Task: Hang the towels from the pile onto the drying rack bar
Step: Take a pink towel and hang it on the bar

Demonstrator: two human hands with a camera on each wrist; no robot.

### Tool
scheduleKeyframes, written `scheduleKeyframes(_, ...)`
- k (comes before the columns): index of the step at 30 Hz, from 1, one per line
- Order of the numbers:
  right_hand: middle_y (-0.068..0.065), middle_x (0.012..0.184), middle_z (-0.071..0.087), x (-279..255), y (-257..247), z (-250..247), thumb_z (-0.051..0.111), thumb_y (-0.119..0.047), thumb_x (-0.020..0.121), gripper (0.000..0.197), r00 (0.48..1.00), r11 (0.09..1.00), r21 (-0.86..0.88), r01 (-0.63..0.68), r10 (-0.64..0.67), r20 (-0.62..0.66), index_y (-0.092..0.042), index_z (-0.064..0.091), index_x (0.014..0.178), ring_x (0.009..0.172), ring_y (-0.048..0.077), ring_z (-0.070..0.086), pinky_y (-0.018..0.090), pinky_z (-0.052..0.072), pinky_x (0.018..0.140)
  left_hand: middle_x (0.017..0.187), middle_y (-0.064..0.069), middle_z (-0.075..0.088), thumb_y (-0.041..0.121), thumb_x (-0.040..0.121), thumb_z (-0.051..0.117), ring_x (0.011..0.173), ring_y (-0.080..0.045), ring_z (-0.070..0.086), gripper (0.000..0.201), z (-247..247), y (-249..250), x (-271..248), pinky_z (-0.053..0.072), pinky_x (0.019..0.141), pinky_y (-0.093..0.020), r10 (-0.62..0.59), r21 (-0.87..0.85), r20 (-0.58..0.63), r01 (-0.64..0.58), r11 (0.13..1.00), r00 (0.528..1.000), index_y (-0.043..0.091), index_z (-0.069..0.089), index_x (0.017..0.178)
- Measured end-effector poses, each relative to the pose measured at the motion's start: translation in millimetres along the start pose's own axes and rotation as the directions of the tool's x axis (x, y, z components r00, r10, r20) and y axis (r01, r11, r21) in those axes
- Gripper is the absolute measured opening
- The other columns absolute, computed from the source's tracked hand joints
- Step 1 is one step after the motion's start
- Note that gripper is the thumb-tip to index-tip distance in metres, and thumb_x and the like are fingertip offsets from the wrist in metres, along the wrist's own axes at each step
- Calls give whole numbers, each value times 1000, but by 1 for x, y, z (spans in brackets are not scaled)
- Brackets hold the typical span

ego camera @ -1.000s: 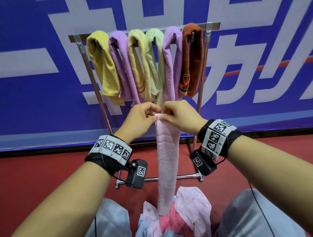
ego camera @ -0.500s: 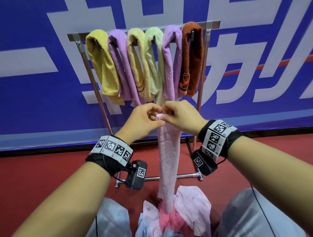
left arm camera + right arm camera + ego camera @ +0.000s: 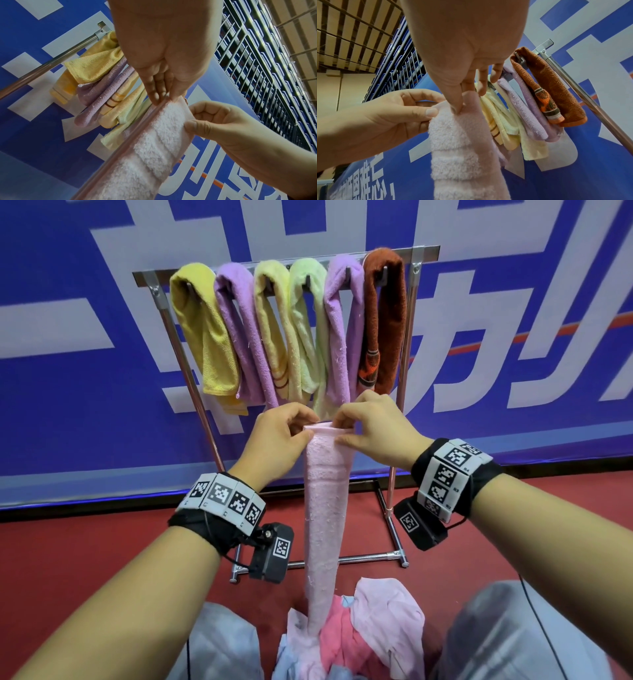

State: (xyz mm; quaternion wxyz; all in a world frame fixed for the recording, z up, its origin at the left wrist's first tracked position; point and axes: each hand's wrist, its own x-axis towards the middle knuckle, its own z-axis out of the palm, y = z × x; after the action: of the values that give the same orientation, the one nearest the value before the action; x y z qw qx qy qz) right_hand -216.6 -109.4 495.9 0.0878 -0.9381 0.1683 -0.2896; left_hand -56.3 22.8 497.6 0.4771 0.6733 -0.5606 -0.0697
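Observation:
A long pale pink towel [image 3: 324,508] hangs straight down from both my hands, its lower end resting on the pile [image 3: 363,631] in my lap. My left hand [image 3: 291,433] pinches its top left corner, and my right hand [image 3: 356,429] pinches the top right corner. From the left wrist, the pink towel [image 3: 154,142] is pinched between my thumb and fingers [image 3: 155,93]. From the right wrist, the pink towel [image 3: 464,146] shows under my thumb. The drying rack bar [image 3: 419,254] stands behind, carrying several towels from yellow [image 3: 205,330] to rust brown [image 3: 385,316].
The rack's metal legs [image 3: 394,501] and base rail stand on a red floor just in front of a blue and white banner wall. The pile holds pink, darker pink and light blue cloths. My knees in grey trousers [image 3: 513,635] flank the pile.
My hands have moved slightly apart along the towel's top edge, spreading it a little wider. The towel's lower end stays on the pile.

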Motion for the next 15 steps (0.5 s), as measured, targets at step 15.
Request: scheduleKeyframes(15, 5, 122, 57, 78, -26, -71, 73, -28, 84, 19, 999, 999, -29, 31, -32, -20, -9, 73, 88, 108, 21, 54, 33, 42, 95, 92, 6, 72, -1, 82, 70, 85, -8, 68, 25, -69, 64, 68, 55, 78, -21, 106, 60, -55, -103, 993, 993, 17, 71, 100)
